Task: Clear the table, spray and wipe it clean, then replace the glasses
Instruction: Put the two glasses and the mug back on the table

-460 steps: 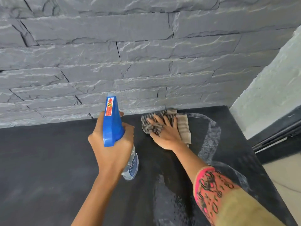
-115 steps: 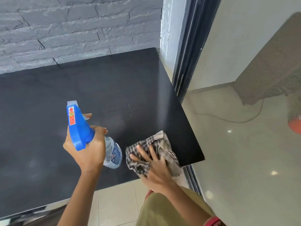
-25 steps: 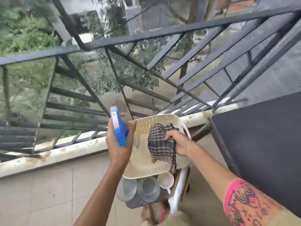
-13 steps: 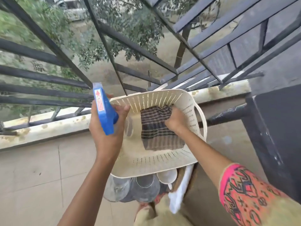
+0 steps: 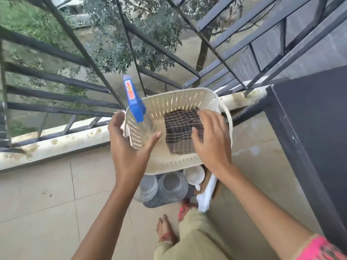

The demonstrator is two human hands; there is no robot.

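Observation:
A cream perforated basket (image 5: 187, 98) stands in front of me by the balcony railing. The spray bottle (image 5: 134, 102) with its blue head stands inside it at the left wall. The checked cloth (image 5: 180, 132) lies flat in the basket's right half. My left hand (image 5: 129, 145) hovers open just in front of the bottle, fingers spread, holding nothing. My right hand (image 5: 212, 141) is open above the cloth's right edge, fingers relaxed. Below the basket are clear glasses (image 5: 169, 186) and a white cup (image 5: 194, 175). The black table (image 5: 309, 128) is at the right.
A dark metal railing (image 5: 78, 44) runs behind the basket above a stained white ledge (image 5: 56, 145). Pale floor tiles (image 5: 47, 203) spread to the left. My foot (image 5: 165, 229) and trouser leg (image 5: 189, 239) are at the bottom. A white object (image 5: 206, 196) leans beside the glasses.
My left hand has let go of the spray bottle, which now stands in the basket. My right hand has released the cloth and lifted off it.

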